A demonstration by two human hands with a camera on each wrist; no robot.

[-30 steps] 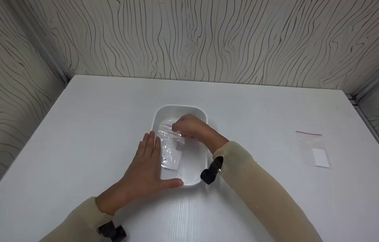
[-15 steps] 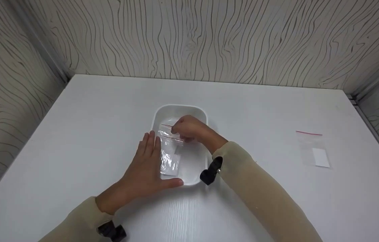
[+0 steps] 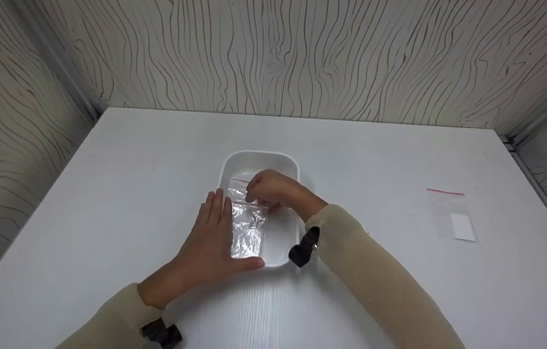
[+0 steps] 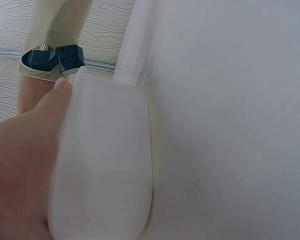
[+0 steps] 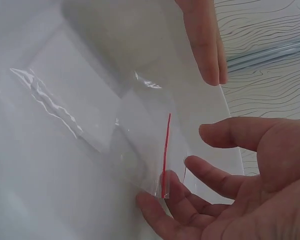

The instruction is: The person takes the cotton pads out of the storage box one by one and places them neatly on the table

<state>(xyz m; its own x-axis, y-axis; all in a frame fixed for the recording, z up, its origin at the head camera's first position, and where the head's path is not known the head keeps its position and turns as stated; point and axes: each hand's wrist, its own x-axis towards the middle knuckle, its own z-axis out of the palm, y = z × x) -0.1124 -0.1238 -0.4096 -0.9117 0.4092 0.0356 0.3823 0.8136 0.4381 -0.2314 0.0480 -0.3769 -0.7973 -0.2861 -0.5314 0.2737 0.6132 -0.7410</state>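
My left hand (image 3: 205, 242) rests with straight fingers along the left side of a white plastic tray (image 3: 258, 153), its thumb on the near rim. Inside, a clear zip bag (image 3: 248, 232) with a red strip lies flat over the near left part. My right hand (image 3: 275, 191) reaches in from the right. In the right wrist view its thumb and a finger (image 5: 172, 187) pinch the corner of that bag at the strip's end. Another zip bag (image 3: 238, 189) lies farther back, partly covered by the hand. White rectangular pieces show inside the bags.
Another clear zip bag (image 3: 447, 215), with a white piece (image 3: 463, 227) inside, lies flat on the white table (image 3: 375, 160) at the right. Patterned panels (image 3: 273, 58) stand behind and at both sides. The tray wall (image 4: 105, 160) shows close in the left wrist view.
The front zip bag has turned and slid toward the near end of the tray, now lying flatter. My right hand moved slightly nearer with it. The left hand stayed put.
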